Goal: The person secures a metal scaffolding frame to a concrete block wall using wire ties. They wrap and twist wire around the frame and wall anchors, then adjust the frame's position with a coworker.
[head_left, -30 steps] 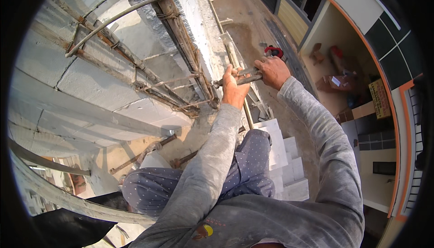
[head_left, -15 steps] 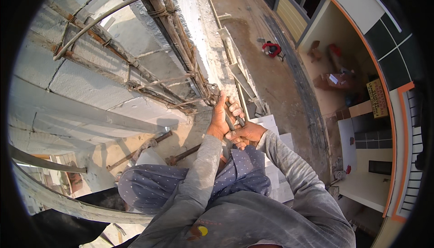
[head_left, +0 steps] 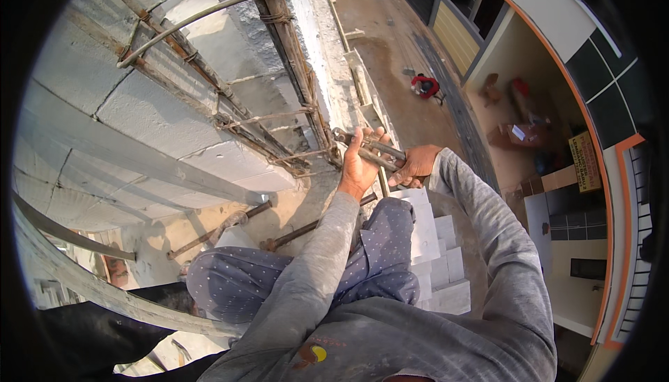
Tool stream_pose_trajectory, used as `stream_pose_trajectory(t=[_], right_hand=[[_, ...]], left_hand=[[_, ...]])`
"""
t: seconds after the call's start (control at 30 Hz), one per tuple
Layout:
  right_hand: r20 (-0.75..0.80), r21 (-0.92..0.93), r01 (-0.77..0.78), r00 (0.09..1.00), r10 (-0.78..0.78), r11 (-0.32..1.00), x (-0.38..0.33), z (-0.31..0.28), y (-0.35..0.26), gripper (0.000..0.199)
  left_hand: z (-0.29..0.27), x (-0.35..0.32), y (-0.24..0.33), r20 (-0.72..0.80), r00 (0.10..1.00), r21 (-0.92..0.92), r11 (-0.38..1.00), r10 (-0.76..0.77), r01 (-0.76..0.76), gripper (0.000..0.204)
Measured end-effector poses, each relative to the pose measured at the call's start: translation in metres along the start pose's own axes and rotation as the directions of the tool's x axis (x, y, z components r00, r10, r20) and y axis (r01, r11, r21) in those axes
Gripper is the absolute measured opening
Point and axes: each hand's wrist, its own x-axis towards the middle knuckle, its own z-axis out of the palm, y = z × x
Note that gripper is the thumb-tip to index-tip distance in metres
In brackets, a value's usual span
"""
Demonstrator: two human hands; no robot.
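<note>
Both hands are closing on the steel tool [head_left: 369,146], a long dark metal lever held against the rebar cage [head_left: 293,114] at the wall edge. Left hand [head_left: 359,166] is wrapping the head end, fingers clamped round the shaft; right hand [head_left: 417,166] is gripping the handle end, fingers closed on it.

Judging by look: rigid, heavy for its size, bare steel, possibly slick with dust. Best hold is far back on the handle for leverage, the other hand steadying near the jaw.

The cage is stiff bars bound with thin tie wire [head_left: 261,119], springy and sharp-ended. The block wall [head_left: 139,103] is crowding the left side. Loose bars [head_left: 306,229] are lying by the knees. An open drop to the street [head_left: 397,68] is sitting right below the hands, with a person in red [head_left: 425,86] down there, so anything slipping is falling far.
</note>
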Motion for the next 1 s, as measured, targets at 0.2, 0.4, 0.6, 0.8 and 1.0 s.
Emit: stream_pose_trajectory(t=[0.2, 0.4, 0.6, 0.8, 1.0], right_hand=[[-0.663, -0.748, -0.348, 0.435, -0.609, 0.565, 0.006, 0.013, 0.0, 0.052], [-0.535, -0.786, -0.135, 0.636, -0.555, 0.603, 0.028, -0.016, 0.011, 0.039], [-0.028, -0.333, -0.124, 0.992, 0.122, 0.935, 0.021, -0.062, -0.026, 0.039], [-0.241, -0.848, -0.454, -0.127, -0.962, 0.272, 0.015, 0.002, -0.01, 0.033], [-0.61, -0.73, -0.252, 0.659, -0.44, 0.636, 0.035, -0.023, 0.008, 0.028]], left_hand=[[0.027, 0.046, -0.019, -0.276, 0.954, -0.206, 0.962, 0.115, -0.176, 0.039], [0.029, 0.042, -0.012, -0.254, 0.962, 0.039, 0.995, 0.104, -0.097, 0.031], [0.006, 0.041, -0.012, 0.043, 0.994, -0.065, 0.993, 0.097, -0.094, 0.032], [0.038, 0.072, -0.022, -0.387, 0.915, -0.214, 0.953, 0.118, -0.213, 0.022], [0.026, 0.051, -0.009, -0.246, 0.964, -0.089, 0.988, 0.099, -0.124, 0.024]])
